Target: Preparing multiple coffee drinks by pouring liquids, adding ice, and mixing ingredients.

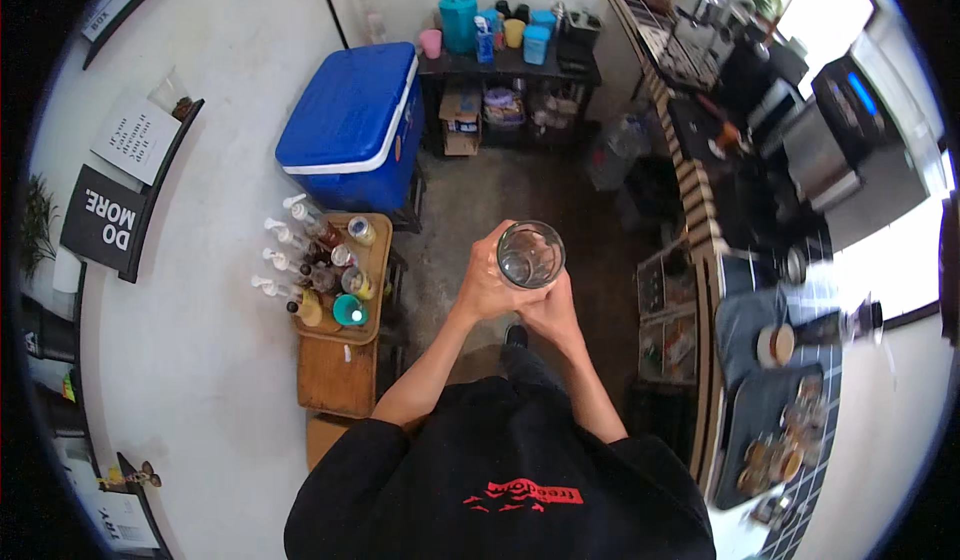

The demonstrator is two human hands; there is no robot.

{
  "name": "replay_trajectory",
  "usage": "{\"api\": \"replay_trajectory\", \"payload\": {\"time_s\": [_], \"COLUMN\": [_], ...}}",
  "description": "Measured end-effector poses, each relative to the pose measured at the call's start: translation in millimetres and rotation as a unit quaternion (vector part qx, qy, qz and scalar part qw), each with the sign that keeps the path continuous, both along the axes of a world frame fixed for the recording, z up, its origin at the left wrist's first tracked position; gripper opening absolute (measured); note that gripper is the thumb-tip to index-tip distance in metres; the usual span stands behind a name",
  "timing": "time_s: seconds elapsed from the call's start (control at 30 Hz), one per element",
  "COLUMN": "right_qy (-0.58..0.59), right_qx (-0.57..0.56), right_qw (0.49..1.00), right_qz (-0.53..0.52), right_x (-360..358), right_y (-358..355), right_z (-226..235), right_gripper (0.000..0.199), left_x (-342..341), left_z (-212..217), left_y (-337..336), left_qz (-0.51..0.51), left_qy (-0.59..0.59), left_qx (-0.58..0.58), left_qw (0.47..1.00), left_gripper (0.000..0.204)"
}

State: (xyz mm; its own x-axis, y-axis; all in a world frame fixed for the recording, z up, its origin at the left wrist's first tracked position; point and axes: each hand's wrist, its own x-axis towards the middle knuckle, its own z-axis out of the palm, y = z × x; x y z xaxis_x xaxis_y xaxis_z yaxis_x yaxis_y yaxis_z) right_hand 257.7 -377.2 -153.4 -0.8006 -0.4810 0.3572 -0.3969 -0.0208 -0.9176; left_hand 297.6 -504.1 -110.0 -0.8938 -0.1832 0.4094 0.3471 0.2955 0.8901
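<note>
A clear drinking glass (531, 256) is held upright in front of my body, its round rim facing up. My left hand (484, 282) wraps round its left side. From below and to the right, my right hand (551, 312) closes on the lower part of the glass. The glass looks empty, though its base is partly hidden by my fingers. Both forearms reach forward from black sleeves, and the glass is over the floor, apart from any surface.
On the left, a wooden tray (376, 250) carries several pump bottles and jars, behind it a blue cooler box (345, 110). A low black shelf (430, 65) with cups stands ahead. Along the right runs a counter with machines, a dark tray (750, 400) and several glass jars (765, 460).
</note>
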Motion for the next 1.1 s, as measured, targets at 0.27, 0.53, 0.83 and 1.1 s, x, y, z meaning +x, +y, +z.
{"api": "replay_trajectory", "payload": {"time_s": [0.27, 0.53, 0.83, 1.1], "right_qy": [0.004, -0.021, -0.066, -0.134], "right_qx": [0.038, 0.014, -0.044, 0.014], "right_qw": [0.998, 0.989, 0.989, 0.983], "right_qz": [0.053, 0.148, 0.123, 0.124], "right_x": [-119.1, -226.0, -377.8, -505.4], "right_y": [-57.8, -146.3, -256.9, -333.8], "right_z": [17.6, 18.6, -6.5, -45.5], "right_gripper": [0.048, 0.055, 0.058, 0.059], "left_x": [-101.1, -202.0, -351.9, -443.8], "left_z": [-7.6, -33.3, -49.2, -77.6], "left_y": [-45.1, -122.6, -244.3, -324.0], "left_qz": [0.079, 0.112, -0.091, -0.016], "left_qy": [-0.031, -0.014, -0.058, -0.18], "left_qx": [0.12, 0.189, 0.322, 0.416], "left_qw": [0.989, 0.975, 0.941, 0.891], "left_gripper": [0.062, 0.074, 0.104, 0.09]}}
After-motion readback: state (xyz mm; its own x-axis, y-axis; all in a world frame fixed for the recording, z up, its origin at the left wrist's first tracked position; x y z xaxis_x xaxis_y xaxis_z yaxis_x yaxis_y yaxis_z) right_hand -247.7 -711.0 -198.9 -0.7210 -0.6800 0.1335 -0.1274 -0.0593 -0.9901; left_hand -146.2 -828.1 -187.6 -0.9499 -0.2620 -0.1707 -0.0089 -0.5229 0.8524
